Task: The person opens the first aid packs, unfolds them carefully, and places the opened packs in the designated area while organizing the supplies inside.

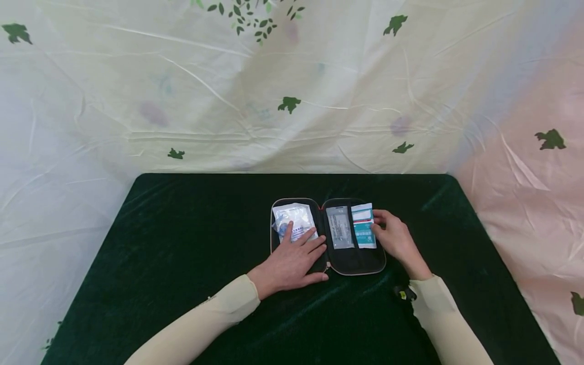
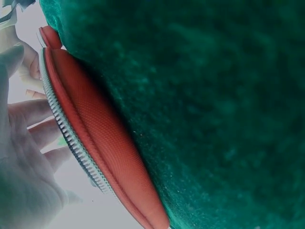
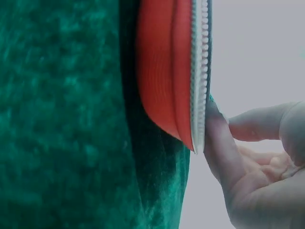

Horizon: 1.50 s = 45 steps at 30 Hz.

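Observation:
An unzipped case (image 1: 358, 263), black inside and red outside, lies spread on the table. In its left half is a shiny white packet with blue print (image 1: 303, 215). Over that packet and half, my left hand (image 1: 292, 261) rests with fingers spread and straight. The right half holds a clear-grey packet (image 1: 338, 228) and a teal-and-white packet (image 1: 363, 233) beside it, a dark strap between them. At the teal packet's right edge, my right hand (image 1: 396, 235) pinches it between thumb and fingers. The right wrist view shows these fingertips (image 3: 219, 126) meeting beside the case's zipper (image 3: 199, 86).
A dark green velvet cloth (image 1: 191, 228) covers the table. Pale sheets printed with green leaves (image 1: 289, 104) hang behind it and along both sides. A small dark object with a yellow-green mark (image 1: 404, 293) is at the right wrist.

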Each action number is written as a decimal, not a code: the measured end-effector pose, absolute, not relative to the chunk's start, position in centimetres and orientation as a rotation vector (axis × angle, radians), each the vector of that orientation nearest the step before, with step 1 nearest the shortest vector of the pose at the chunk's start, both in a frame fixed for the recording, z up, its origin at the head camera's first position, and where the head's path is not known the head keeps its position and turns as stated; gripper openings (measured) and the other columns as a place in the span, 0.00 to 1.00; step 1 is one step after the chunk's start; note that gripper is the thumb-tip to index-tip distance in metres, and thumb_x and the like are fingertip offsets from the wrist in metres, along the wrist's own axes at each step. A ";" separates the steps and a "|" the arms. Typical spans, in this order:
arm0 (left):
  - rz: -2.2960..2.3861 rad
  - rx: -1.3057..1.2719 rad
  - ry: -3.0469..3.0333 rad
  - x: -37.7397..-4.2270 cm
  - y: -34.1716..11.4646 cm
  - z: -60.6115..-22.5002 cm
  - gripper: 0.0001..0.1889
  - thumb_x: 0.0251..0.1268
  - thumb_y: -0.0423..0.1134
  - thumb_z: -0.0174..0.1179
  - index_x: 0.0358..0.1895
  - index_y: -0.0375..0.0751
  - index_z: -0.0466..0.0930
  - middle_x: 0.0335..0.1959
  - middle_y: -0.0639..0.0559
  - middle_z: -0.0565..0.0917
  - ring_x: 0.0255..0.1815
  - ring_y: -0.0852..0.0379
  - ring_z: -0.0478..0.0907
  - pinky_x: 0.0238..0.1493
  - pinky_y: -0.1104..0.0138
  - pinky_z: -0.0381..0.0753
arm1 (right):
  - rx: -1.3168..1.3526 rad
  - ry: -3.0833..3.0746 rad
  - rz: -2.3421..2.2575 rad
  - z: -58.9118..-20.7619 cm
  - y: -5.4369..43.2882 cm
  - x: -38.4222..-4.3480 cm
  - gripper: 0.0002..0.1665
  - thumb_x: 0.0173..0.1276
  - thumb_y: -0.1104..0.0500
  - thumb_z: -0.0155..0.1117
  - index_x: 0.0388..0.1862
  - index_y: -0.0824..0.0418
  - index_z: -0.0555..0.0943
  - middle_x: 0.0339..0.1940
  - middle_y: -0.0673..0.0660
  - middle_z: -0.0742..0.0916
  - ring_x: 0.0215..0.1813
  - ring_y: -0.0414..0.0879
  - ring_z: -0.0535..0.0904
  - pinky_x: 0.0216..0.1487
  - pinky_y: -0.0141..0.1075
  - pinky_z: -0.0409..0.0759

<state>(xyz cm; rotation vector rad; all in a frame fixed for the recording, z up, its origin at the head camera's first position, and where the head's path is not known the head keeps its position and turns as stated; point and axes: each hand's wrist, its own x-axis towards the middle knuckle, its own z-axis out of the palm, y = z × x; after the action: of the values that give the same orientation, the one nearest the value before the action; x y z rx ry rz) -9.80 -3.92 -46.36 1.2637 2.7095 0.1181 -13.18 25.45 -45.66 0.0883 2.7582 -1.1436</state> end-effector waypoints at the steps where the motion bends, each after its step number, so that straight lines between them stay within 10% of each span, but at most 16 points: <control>1: 0.117 1.263 2.710 -9.8 -3.9 -46.4 0.41 0.75 0.74 0.40 0.79 0.51 0.66 0.83 0.52 0.60 0.85 0.47 0.47 0.77 0.32 0.38 | 0.086 2.739 -1.173 -45.7 25.4 -13.2 0.27 0.81 0.62 0.52 0.75 0.71 0.67 0.60 0.72 0.80 0.51 0.58 0.81 0.49 0.45 0.80; 18: 0.098 1.281 2.730 -9.8 -3.9 -46.5 0.41 0.75 0.74 0.39 0.79 0.51 0.67 0.82 0.52 0.60 0.85 0.46 0.48 0.77 0.32 0.39 | 0.182 2.310 -1.700 -45.9 24.7 -13.5 0.30 0.85 0.63 0.38 0.81 0.70 0.51 0.70 0.72 0.69 0.61 0.58 0.74 0.51 0.31 0.80; 45: 0.112 1.275 2.710 -9.9 -4.0 -46.4 0.42 0.75 0.75 0.39 0.79 0.51 0.66 0.83 0.52 0.60 0.85 0.46 0.47 0.77 0.32 0.39 | 0.074 2.813 -1.064 -46.0 23.5 -14.5 0.26 0.80 0.65 0.51 0.73 0.73 0.69 0.55 0.71 0.83 0.44 0.55 0.81 0.40 0.41 0.80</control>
<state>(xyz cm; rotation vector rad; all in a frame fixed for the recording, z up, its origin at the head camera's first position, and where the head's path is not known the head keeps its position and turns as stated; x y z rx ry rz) -9.93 -3.97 -46.43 1.2749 2.7103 0.1120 -14.48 23.47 -45.98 0.0744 2.8127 -1.0640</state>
